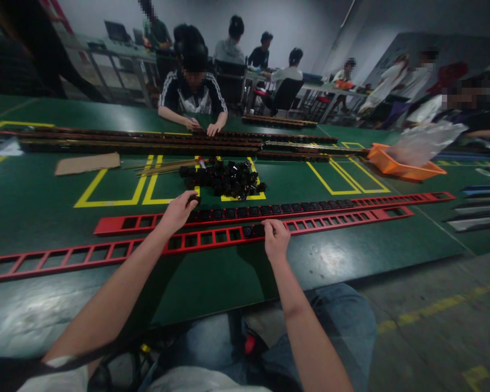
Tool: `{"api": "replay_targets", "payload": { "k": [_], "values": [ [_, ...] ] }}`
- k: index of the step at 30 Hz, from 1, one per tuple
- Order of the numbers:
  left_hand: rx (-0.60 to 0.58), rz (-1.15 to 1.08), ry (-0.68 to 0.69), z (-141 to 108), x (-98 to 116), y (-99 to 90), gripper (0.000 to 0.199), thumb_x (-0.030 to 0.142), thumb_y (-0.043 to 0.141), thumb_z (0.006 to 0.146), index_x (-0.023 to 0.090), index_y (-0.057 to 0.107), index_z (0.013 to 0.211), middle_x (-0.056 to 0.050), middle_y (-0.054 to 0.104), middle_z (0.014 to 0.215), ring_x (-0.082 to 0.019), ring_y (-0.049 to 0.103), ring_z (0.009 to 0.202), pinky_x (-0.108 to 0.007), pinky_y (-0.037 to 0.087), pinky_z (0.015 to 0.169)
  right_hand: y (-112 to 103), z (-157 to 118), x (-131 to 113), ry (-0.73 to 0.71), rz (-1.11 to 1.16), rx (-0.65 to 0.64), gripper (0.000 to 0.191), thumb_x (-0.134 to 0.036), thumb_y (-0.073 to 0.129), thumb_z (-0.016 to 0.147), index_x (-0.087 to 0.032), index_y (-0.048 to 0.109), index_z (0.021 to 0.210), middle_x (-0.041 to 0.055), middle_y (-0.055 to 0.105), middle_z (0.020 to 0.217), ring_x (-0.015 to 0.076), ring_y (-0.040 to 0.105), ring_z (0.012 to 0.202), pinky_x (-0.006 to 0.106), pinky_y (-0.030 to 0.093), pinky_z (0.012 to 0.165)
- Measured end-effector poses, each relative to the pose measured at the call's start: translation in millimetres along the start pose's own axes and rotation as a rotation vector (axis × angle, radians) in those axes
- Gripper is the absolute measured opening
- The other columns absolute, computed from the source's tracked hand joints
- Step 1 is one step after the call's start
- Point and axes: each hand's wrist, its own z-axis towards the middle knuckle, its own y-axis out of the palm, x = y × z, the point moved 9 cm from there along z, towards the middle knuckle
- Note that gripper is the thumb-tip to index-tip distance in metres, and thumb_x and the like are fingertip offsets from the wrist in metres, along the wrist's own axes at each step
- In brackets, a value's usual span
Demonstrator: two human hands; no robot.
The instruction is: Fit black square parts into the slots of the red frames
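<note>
Two long red slotted strips lie across the green table in front of me. In the far red strip (pixel 102 226) sits a long row of black socket modules (pixel 275 209). Most slots of the near red strip (pixel 204 238) are open, with a black socket (pixel 248 232) seated near its middle. My left hand (pixel 178 211), above the far strip, is closed on a small black socket module (pixel 193 200). My right hand (pixel 276 237) is at the near strip, its fingers pinched on another black socket module (pixel 259 231), which they partly cover.
Beyond the strips lies a heap of black modules (pixel 228 178) beside thin brass-coloured rods (pixel 167 167). Cardboard (pixel 87 163) is at left; an orange bin (pixel 408 167) with clear plastic stands at right. A co-worker (pixel 193 92) handles long dark strips (pixel 139 142) across the table.
</note>
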Motion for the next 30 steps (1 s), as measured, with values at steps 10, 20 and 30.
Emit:
{"api": "replay_targets", "payload": {
  "k": [10,20,30],
  "values": [
    [0.034,0.022,0.038,0.9,1.8,-2.6,0.038,0.034,0.073,0.082,0.019,0.059,0.115,-0.011,0.065,0.118,-0.027,0.063,0.110,-0.040,0.051,0.097,-0.8,0.6,-3.0,-0.010,-0.006,-0.003,0.025,-0.025,0.051,0.092,-0.020,0.072,0.079,0.0050,0.073,0.080,0.0207,0.066,0.079,0.034,0.050,0.076],
    [0.082,-0.087,0.098,-3.2,3.5,-0.2,0.053,0.028,0.057,0.089,0.017,0.048,0.139,-0.015,0.052,0.140,-0.024,0.062,0.116,-0.043,0.053,0.103,-0.4,0.5,-3.7,-0.002,0.000,-0.008,0.025,-0.025,0.050,0.092,-0.020,0.071,0.079,0.0050,0.073,0.080,0.0204,0.065,0.079,0.034,0.050,0.076],
    [0.059,0.181,0.089,43.6,-23.2,-5.5,0.070,0.017,0.053,0.083,0.012,0.039,0.151,-0.020,0.031,0.163,-0.035,0.028,0.153,-0.053,0.028,0.125,1.2,0.5,-2.0,-0.015,-0.015,-0.007,0.025,-0.025,0.050,0.092,-0.021,0.071,0.078,0.0049,0.073,0.081,0.0205,0.065,0.080,0.035,0.051,0.078]
  ]
}}
